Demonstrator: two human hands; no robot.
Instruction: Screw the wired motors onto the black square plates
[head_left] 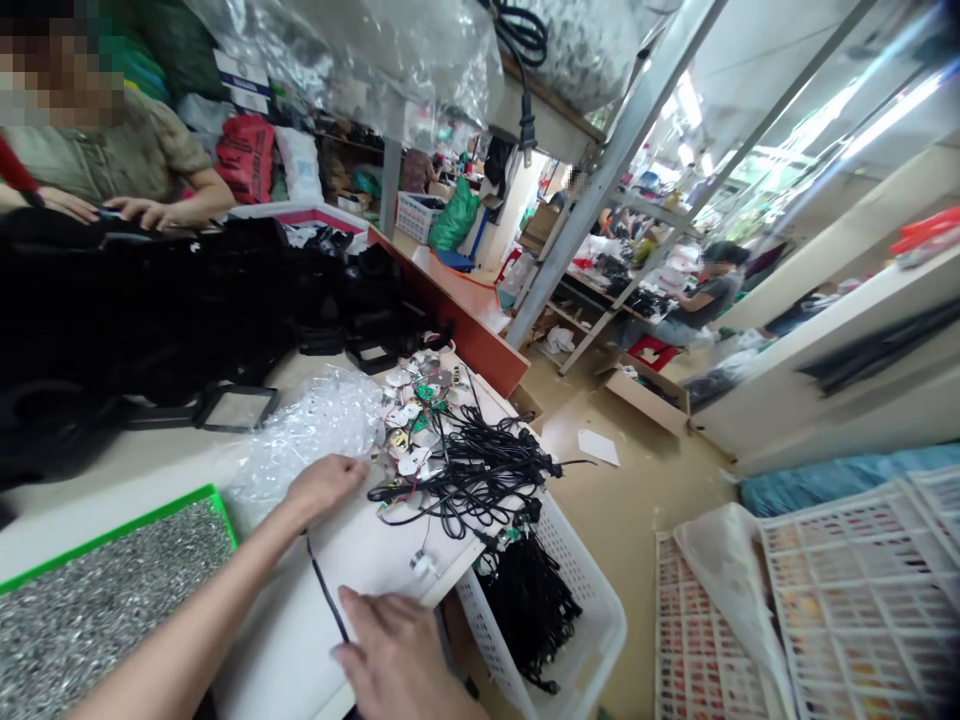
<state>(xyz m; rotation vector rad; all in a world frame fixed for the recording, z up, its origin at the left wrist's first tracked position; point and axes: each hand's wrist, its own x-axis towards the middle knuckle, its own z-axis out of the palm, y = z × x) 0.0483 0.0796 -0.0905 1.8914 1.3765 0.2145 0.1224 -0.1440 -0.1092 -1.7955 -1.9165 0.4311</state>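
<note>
Black cable (pixel 328 590) stretches across a white tabletop (pixel 262 640) between our hands: our left hand (pixel 322 488) curled beside bubble wrap (pixel 315 430), our right hand (pixel 394 650) arched over the cable's lower end, any grip unclear. Tangled black cords (pixel 472 480) heap just beyond, spilling into a white plastic basket (pixel 577 610).

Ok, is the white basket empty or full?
Not empty: a bundle of black cables lies inside the white basket.
</note>
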